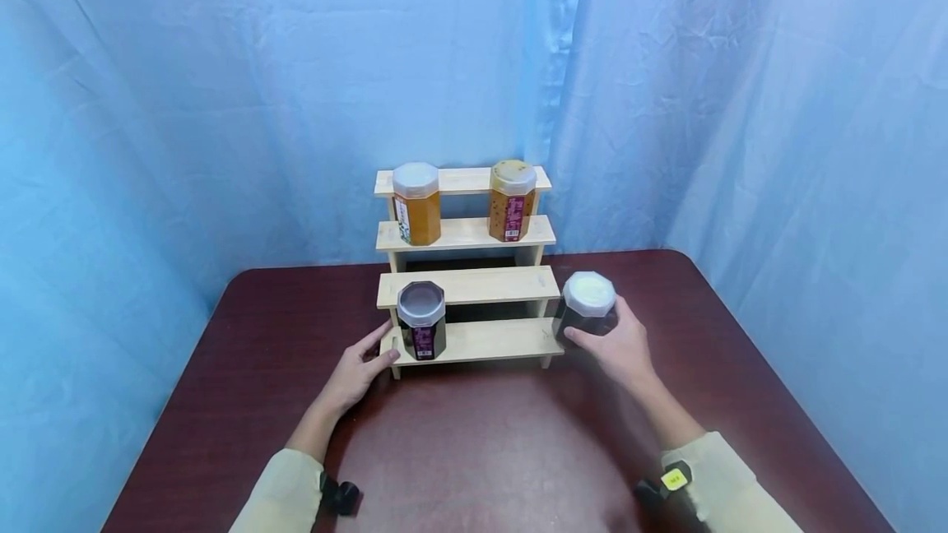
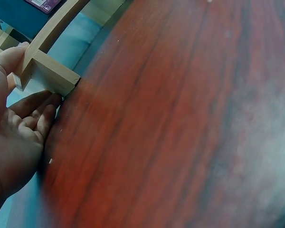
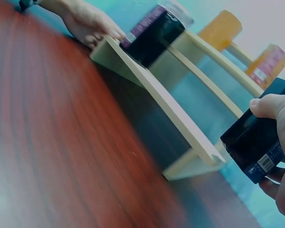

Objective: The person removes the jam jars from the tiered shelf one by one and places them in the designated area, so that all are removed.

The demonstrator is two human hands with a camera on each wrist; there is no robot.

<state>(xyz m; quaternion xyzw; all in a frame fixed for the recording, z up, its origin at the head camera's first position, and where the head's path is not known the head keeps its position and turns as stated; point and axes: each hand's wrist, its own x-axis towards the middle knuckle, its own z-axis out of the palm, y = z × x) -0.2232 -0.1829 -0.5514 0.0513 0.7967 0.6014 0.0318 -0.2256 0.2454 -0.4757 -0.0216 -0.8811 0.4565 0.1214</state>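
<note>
Right hand (image 1: 618, 344): fingers curled round dark jar (image 1: 587, 312), at 3 o'clock of stepped wooden rack (image 1: 474, 286).
Left hand (image 1: 360, 368): fingers straight, touching rack's 9 o'clock corner.

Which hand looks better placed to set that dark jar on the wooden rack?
The right hand: it already grips the dark jar beside the rack. The left hand only rests against the rack's corner.

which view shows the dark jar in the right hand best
The head view: the dark jar shows whole, white lid up, with the right hand gripping it just right of the wooden rack. The right wrist view shows only its dark side and label, close and cropped. The left wrist view does not show it.
</note>
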